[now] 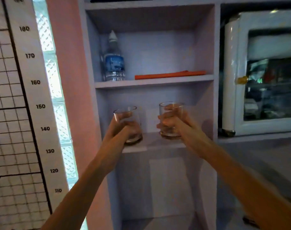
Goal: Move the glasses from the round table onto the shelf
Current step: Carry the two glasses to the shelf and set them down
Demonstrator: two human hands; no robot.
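I hold two clear tumblers in front of a pale lilac shelf unit. My left hand [123, 128] grips the left glass [125, 113], tilted slightly, its base at the front edge of the middle shelf board [151, 143]. My right hand [173, 123] is wrapped around the right glass [171, 107], which is upright with its base at or just above the same board. I cannot tell whether either base rests on the board. The round table is out of view.
One shelf up stand a water bottle [114, 63] at the left and a flat orange item [169, 74] at the right. A small white glass-door fridge [264, 72] sits to the right. A height chart [35, 83] hangs on the left wall.
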